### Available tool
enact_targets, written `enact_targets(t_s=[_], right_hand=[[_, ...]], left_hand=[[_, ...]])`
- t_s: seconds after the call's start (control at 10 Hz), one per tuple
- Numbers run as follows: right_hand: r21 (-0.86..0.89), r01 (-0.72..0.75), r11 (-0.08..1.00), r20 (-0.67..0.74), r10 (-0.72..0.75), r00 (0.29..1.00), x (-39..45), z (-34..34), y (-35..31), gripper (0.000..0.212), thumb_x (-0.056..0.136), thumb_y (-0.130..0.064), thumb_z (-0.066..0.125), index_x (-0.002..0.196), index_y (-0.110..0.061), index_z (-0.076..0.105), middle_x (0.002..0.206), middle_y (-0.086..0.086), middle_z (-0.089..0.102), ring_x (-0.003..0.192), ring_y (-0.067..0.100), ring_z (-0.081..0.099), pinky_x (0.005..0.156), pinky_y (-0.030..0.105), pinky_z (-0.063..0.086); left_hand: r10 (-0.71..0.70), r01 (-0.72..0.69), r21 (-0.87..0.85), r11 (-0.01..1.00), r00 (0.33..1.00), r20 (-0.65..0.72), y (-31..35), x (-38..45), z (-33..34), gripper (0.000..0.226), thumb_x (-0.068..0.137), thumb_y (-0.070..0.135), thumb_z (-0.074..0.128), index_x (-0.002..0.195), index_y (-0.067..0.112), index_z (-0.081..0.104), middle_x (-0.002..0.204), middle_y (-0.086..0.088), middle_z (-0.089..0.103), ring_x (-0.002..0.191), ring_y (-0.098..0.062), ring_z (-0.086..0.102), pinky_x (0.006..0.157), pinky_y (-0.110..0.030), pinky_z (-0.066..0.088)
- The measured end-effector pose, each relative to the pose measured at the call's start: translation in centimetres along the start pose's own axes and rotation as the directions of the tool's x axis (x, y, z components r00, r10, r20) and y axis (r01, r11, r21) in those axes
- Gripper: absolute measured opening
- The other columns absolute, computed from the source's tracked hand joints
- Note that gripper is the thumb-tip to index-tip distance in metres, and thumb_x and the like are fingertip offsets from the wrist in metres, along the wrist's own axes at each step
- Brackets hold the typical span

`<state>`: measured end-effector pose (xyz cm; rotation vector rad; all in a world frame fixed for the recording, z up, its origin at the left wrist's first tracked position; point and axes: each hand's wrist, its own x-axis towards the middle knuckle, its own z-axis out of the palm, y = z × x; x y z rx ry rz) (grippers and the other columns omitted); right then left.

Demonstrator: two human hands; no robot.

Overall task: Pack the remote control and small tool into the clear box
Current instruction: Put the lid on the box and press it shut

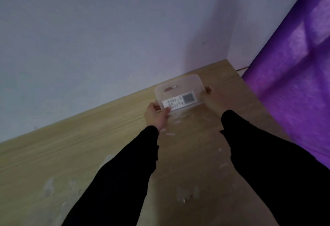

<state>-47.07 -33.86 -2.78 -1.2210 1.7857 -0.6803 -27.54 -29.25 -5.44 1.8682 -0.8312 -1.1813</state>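
Two hands hold one clear box (pixel 185 81) with one remote (pixel 180 101) and one small tool (pixel 171 88) inside.

The left hand (pixel 157 114) pinches the box's near-left corner, thumb on the near edge; the right hand (pixel 213 99) grips the box's right side, fingers curled behind it, though blur hides the exact hold. The white remote lies lengthwise along the near side of the box, its grey screen toward the right. The tool, a thin dark stick, lies along the far side, apart from the remote. Whether the box rests on the surface (pixel 71 150) or is lifted off it cannot be told. Both sleeves are black. The surface is pale wood grain with several whitish scuffs and marks, set against a plain pale wall (pixel 107 38) in a corner. One purple curtain (pixel 294 65) hangs at the right.
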Motion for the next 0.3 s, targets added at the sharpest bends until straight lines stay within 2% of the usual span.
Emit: enact_targets(t_s=[0.1,0.2,0.3], right_hand=[[0.021,-0.037,0.999,-0.073,0.038,0.997,2.7,-0.6,-0.4,0.031,0.087,-0.011,0.049,0.115,-0.004,0.059,0.118,0.017,0.064,0.108,0.031,0.058,0.092,0.039,0.045],[0.032,-0.059,0.998,-0.031,0.06,0.998,4.5,-0.7,-0.2,0.034,0.09,-0.009,0.044,0.122,-0.005,0.055,0.125,0.018,0.06,0.116,0.032,0.054,0.101,0.043,0.043],[0.006,-0.029,1.0,-0.001,0.029,1.0,4.7,-0.6,-0.6,0.034,0.09,-0.007,0.04,0.122,-0.003,0.053,0.125,0.018,0.058,0.115,0.033,0.054,0.099,0.042,0.043]], left_hand=[[0.017,-0.011,0.139,0.99,0.999,-0.044,1.5,1.8,2.5,0.033,0.071,0.023,0.079,0.092,0.004,0.061,0.1,-0.018,0.072,0.087,-0.031,0.069,0.079,-0.048,0.058],[0.031,-0.019,0.14,0.99,0.996,-0.085,1.8,3.0,4.1,0.031,0.072,0.021,0.079,0.091,0.003,0.064,0.092,-0.014,0.073,0.06,-0.012,0.064,0.049,-0.021,0.055],[0.029,-0.011,0.142,0.99,0.992,-0.124,2.2,3.4,4.4,0.029,0.075,0.017,0.076,0.096,0.0,0.065,0.092,-0.014,0.072,0.059,-0.012,0.063,0.053,-0.02,0.051]])
